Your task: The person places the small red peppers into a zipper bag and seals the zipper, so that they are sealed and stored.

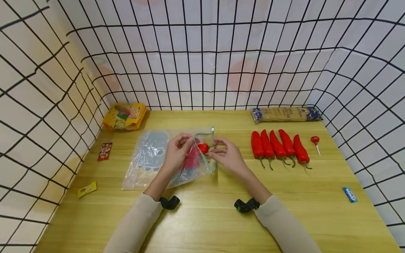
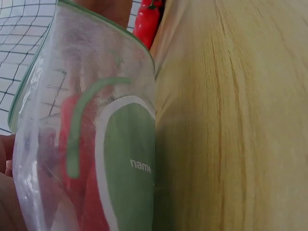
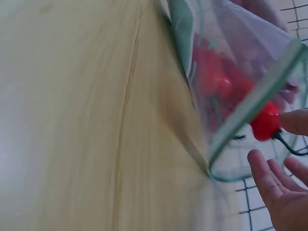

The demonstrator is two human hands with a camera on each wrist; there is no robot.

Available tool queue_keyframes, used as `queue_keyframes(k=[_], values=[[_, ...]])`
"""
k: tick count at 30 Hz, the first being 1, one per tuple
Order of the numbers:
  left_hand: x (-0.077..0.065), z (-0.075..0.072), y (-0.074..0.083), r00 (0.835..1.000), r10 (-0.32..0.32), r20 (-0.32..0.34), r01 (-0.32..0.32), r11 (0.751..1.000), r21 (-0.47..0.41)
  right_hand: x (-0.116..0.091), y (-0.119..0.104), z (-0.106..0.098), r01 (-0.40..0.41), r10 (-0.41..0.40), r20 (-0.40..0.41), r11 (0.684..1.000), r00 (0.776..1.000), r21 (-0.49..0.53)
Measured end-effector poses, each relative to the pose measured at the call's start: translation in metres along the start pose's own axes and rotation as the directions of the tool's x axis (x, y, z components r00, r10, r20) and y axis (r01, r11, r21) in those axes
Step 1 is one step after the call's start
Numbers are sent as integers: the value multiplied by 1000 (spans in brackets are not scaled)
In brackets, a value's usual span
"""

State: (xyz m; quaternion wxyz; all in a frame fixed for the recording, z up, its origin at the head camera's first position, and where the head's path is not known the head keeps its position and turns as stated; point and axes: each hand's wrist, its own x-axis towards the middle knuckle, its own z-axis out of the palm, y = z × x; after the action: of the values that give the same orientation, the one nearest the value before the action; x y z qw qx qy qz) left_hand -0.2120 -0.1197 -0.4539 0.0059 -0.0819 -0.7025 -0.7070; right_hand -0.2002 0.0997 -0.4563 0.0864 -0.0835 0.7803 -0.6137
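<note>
A clear zip bag point(image 1: 148, 147) with a green-edged mouth lies on the table, its mouth end lifted. Red peppers point(image 2: 72, 139) show through its plastic in the left wrist view. My left hand point(image 1: 178, 149) grips the bag near its mouth, thumb on top. One red pepper point(image 3: 266, 122) lies part way through the mouth, stem outward. At its stem end is my right hand point(image 1: 228, 154), with one digit right at the pepper and the other fingers point(image 3: 262, 175) extended, apart from it. Several more red peppers point(image 1: 274, 146) lie in a row to the right.
At the back left sits a yellow packet point(image 1: 124, 116); a long patterned packet point(image 1: 286, 114) lies at the back right. Small wrapped sweets point(image 1: 105, 151) and a red lollipop point(image 1: 315, 140) are near the sides. Black wire mesh point(image 1: 202, 73) surrounds the back and sides.
</note>
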Motion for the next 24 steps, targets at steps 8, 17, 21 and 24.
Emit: queue_keyframes(k=[8, 17, 21, 24], values=[[0, 1, -2, 1000, 1, -17, 0, 1000, 22, -30, -8, -26, 162, -162, 15, 986, 987, -48], [1, 4, -1, 1000, 15, -5, -16, 1000, -27, -37, -19, -10, 241, -234, 74, 965, 969, -106], [-1, 5, 1, 999, 41, 1, -41, 996, -77, -31, -16, 5, 228, -227, 108, 974, 968, 10], [-3, 6, 2, 999, 36, 7, -35, 994, -107, -26, -12, 14, 177, -193, 164, 979, 967, 103]])
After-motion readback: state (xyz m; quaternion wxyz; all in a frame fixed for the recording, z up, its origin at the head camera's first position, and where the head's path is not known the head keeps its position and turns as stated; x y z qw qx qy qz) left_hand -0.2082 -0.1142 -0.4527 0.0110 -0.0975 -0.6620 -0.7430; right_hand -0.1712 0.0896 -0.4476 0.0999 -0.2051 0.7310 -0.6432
